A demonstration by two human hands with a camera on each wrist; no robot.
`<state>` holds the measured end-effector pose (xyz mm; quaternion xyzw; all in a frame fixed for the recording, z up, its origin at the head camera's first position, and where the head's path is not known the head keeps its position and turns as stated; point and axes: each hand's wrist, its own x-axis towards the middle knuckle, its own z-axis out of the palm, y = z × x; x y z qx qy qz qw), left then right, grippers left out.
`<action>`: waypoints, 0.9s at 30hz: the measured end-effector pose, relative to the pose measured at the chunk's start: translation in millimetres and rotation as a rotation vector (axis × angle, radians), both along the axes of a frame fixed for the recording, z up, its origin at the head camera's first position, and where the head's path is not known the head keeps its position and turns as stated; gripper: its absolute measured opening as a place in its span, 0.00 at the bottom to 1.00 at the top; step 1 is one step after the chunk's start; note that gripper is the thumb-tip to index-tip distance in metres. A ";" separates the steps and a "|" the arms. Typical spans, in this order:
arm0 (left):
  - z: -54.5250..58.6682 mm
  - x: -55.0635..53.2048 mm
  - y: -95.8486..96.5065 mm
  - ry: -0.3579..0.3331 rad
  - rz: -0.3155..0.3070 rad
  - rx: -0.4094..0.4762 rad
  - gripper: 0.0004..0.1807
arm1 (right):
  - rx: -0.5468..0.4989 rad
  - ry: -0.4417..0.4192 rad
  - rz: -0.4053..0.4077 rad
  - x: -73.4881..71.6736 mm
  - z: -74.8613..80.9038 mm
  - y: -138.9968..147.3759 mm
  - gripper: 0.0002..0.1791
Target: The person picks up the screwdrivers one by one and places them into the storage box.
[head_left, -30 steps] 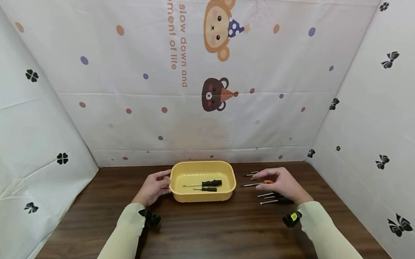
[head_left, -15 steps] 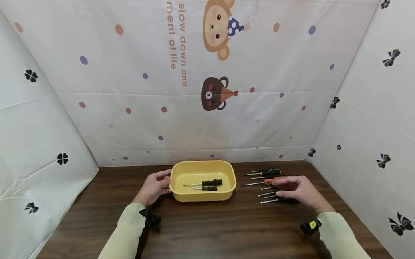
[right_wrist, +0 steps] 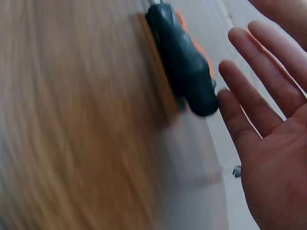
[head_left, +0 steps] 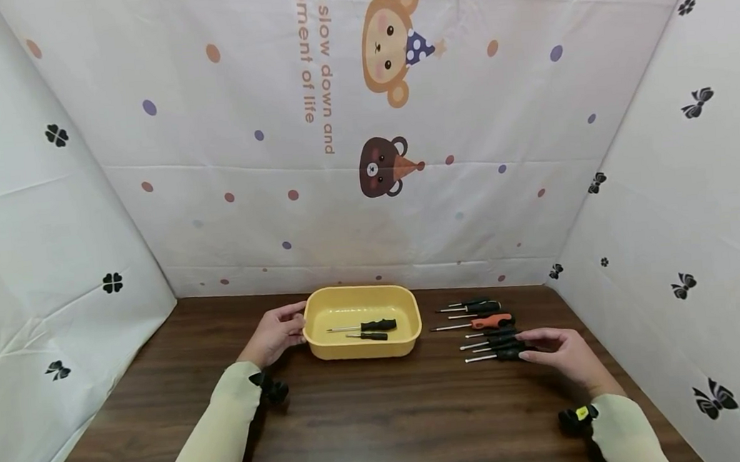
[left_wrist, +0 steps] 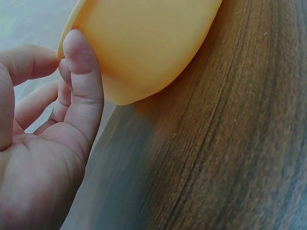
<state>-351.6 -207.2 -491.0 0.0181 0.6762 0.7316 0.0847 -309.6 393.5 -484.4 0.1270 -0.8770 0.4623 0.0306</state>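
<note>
Pinching tray [head_left: 364,349] at its end with left hand [head_left: 276,337]; holding right hand [head_left: 564,352] wide beside dark drivers [head_left: 506,354].

Gripping narrowly on the left, pressing fingertips [left_wrist: 82,62] to tray rim and wall. Noting larger black driver [head_left: 379,325] inside tray, to the right of left grip, and smaller black driver [head_left: 373,337] just nearer the person, pointing by its shaft toward left hand. Spreading right fingers [right_wrist: 239,125] mostly straight near handle ends; being unable to tell touching from just beside. Observing dark drivers lying in a row on table [head_left: 383,423], left of right grip, pointing shafts toward tray side. Finding orange driver [head_left: 494,321] lying just beyond that row, then more drivers [head_left: 483,307] lying past it, farther from right grip.
</note>
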 end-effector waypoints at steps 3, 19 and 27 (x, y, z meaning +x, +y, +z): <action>-0.3 0.6 0.3 -0.001 0.003 -0.001 0.31 | 0.041 0.000 -0.012 1.5 -1.8 7.2 0.24; 2.3 1.4 1.1 -0.012 0.012 0.012 0.31 | 0.096 0.020 -0.040 -2.0 -6.4 16.7 0.23; 1.4 0.7 1.3 -0.018 0.016 0.017 0.31 | 0.141 0.035 -0.020 -6.3 -7.5 13.8 0.20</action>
